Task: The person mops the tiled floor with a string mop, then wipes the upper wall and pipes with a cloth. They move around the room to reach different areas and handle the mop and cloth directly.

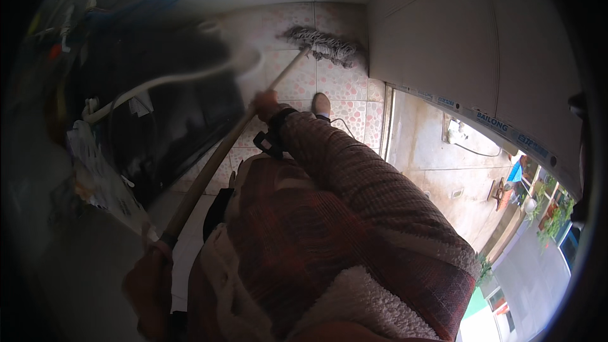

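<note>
A mop handle [206, 174] of pale wood runs slantwise from the lower left up to the far middle. Grey, stringy strands make up the mop head [326, 46], which lies on the patterned tile floor [297, 76] near the far wall. My left hand [151, 282] is closed around the dark upper end of the handle, in shadow at lower left. Farther down the handle, my right hand [268, 106] grips it, with the arm in a quilted sleeve stretched forward. My shoe [322, 102] shows just beyond the right wrist.
A large black glossy object [183, 114] stands at left, with a pale hose [164, 80] across it and plastic bags [104, 171] beside it. A grey door or panel [468, 57] fills the upper right. Below its edge lies a doorway to a bright outdoor area with plants [556, 218].
</note>
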`<state>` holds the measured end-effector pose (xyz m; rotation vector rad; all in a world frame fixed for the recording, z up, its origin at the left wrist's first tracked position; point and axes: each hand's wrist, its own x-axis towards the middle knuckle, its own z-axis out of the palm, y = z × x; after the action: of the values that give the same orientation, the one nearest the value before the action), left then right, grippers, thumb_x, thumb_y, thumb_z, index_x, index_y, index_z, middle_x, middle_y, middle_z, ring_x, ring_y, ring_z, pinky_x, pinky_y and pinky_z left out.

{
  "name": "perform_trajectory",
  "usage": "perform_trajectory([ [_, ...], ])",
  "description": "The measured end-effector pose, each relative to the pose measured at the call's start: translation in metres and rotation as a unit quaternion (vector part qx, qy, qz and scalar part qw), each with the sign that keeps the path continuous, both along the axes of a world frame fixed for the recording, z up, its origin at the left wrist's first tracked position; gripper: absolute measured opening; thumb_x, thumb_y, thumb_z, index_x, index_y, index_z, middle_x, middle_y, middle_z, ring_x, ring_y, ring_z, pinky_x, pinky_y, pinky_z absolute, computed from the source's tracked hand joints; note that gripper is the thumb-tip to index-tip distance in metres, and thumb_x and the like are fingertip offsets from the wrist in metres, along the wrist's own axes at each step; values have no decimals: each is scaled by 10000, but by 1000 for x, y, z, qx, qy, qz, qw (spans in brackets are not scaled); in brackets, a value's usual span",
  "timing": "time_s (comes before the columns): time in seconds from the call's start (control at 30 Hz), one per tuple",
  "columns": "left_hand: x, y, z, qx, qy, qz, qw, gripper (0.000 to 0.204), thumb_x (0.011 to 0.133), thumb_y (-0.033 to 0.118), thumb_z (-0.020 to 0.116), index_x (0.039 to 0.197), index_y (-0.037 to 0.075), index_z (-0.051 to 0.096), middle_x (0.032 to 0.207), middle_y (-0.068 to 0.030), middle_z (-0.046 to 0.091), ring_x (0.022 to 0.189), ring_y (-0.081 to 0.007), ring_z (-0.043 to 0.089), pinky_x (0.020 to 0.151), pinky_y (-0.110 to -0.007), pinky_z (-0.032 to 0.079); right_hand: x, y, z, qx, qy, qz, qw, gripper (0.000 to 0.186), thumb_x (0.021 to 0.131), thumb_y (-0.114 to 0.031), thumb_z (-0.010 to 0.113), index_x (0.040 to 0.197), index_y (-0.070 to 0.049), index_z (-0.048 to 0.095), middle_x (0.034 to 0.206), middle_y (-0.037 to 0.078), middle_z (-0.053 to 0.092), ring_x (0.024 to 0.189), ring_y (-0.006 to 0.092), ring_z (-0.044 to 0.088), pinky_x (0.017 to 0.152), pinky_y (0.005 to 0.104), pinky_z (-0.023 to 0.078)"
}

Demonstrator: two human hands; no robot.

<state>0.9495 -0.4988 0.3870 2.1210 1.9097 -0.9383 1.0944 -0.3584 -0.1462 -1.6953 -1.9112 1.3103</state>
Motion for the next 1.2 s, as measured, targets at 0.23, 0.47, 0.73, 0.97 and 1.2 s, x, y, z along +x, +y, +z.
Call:
perform_trajectory([
  [0.23,36,29,28,-78,135,63,986,88,799,65,680,858,95,622,792,-129,626,696,-328,621,594,-435,476,-16,-7,-23,67,-49,158,984,227,852,-253,647,1022,-106,675,871,70,712,866,304,693,732,484,495],
  [0.47,51,79,3,-18,-100,-36,994,296,752,123,749,1038,119,673,838,-112,648,717,-326,640,563,-414,473,141,-15,6,-18,114,-70,991,209,863,-209,689,950,-36,609,916,183,690,924,394,659,801,446,538],
  [0.73,27,19,-19,8,-51,26,998,242,749,163,763,966,173,656,863,-76,652,705,-257,643,559,-376,479,74,-18,-47,1,-62,135,989,165,907,-234,584,940,-76,615,954,107,659,866,324,644,758,475,512],
  [0.97,30,-10,6,-29,97,120,988,164,813,199,728,957,168,657,939,-77,690,737,-240,673,584,-373,501,-1,11,-55,121,-56,220,966,185,900,-271,584,929,-104,658,914,125,675,866,327,656,722,486,497],
  [1.2,59,48,-15,36,-94,-76,992,191,761,191,764,915,122,676,671,-74,572,585,-226,612,494,-367,472,119,7,-26,47,101,5,994,188,879,-230,668,919,-50,629,849,185,688,855,383,672,756,469,542],
])
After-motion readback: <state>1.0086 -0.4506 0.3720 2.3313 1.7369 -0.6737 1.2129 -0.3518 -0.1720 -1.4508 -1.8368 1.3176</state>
